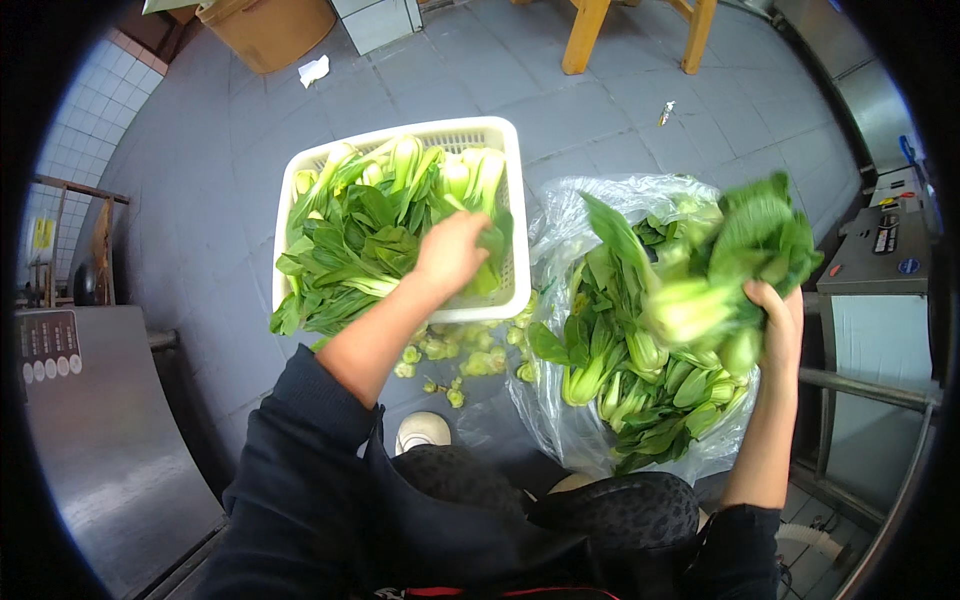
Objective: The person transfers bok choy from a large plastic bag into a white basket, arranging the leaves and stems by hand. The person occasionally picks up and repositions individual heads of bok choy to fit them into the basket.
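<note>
My left hand (454, 251) is over the right part of a white plastic basket (401, 135), fingers curled among bok choy leaves. Blur hides whether it grips any of them. Heads of bok choy (360, 225) fill the basket, most with pale stems towards the far rim. Off to the right, my right hand (780, 322) grasps a bunch of bok choy (697, 307), blurred by motion. Beneath that bunch, more bok choy (600, 352) lies in an opened clear plastic bag (555, 217) on the floor.
Trimmed bok choy ends (450, 356) litter the grey tiled floor (202, 225) between basket and bag. A wooden stool (581, 37), a brown bin (266, 34) and a crumpled tissue (313, 71) are farther off. Metal cabinets stand left (112, 420) and right (874, 247).
</note>
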`<control>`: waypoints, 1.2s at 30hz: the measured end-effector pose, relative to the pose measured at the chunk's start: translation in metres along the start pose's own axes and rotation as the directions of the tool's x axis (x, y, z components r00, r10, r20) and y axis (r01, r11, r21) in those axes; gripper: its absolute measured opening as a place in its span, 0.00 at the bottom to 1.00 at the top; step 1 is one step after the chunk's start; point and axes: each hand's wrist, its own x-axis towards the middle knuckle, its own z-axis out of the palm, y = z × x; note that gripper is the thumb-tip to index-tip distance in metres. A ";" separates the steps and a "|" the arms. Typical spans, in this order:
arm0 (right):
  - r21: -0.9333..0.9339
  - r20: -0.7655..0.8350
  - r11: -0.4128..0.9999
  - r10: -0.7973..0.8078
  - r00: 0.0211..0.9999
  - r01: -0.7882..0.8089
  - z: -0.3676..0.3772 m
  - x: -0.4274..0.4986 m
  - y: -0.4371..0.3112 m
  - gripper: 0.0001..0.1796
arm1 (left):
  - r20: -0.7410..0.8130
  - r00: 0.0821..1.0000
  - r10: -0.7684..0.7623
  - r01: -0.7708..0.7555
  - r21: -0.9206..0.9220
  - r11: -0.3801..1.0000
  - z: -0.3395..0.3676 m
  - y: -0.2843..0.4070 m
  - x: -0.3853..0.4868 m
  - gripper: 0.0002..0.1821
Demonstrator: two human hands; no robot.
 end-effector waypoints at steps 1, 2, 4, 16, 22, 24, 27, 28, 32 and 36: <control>0.001 -0.015 0.997 0.075 0.997 -0.075 -0.019 -0.002 0.006 0.25 | 0.003 0.996 0.090 -0.090 0.004 0.996 0.003 0.006 -0.007 0.17; 0.034 0.043 0.984 0.175 0.984 -0.176 -0.035 -0.002 0.014 0.24 | 0.047 0.989 0.138 -0.139 0.015 0.990 0.008 0.014 -0.012 0.16; -0.267 0.017 0.923 0.292 0.956 -0.277 -0.054 0.004 0.032 0.26 | 0.043 0.974 0.224 -0.227 0.056 0.972 0.019 0.030 -0.026 0.13; -0.233 0.705 0.736 -0.322 0.631 0.636 0.170 0.024 0.006 0.28 | -0.011 0.969 0.247 -0.247 -0.113 0.962 0.022 0.055 -0.075 0.34; -0.486 0.866 0.625 0.247 0.435 0.611 0.284 0.026 0.071 0.29 | 0.058 0.906 0.418 -0.409 -0.128 0.904 -0.015 0.042 -0.117 0.31; -0.453 0.889 0.595 0.244 0.388 0.664 0.274 0.023 0.087 0.30 | 0.050 0.897 0.439 -0.419 -0.213 0.882 -0.026 0.028 -0.135 0.25; -0.422 0.906 0.543 0.266 0.329 0.726 0.261 0.025 0.097 0.31 | -0.144 0.974 0.176 -0.216 -0.351 0.911 -0.034 0.006 -0.161 0.14; -0.456 0.887 0.526 0.335 0.317 0.718 0.259 0.026 0.098 0.32 | -0.212 0.977 0.030 -0.104 -0.350 0.931 -0.034 0.000 -0.169 0.10; -0.502 0.844 0.567 0.158 0.513 0.653 0.276 0.028 0.096 0.35 | -0.026 0.790 -0.612 0.296 -0.858 0.419 -0.031 -0.023 -0.176 0.12; -0.407 0.902 0.574 0.132 0.410 0.710 0.294 0.026 0.100 0.34 | 0.165 0.635 -0.755 0.333 -0.940 0.074 -0.034 -0.042 -0.158 0.26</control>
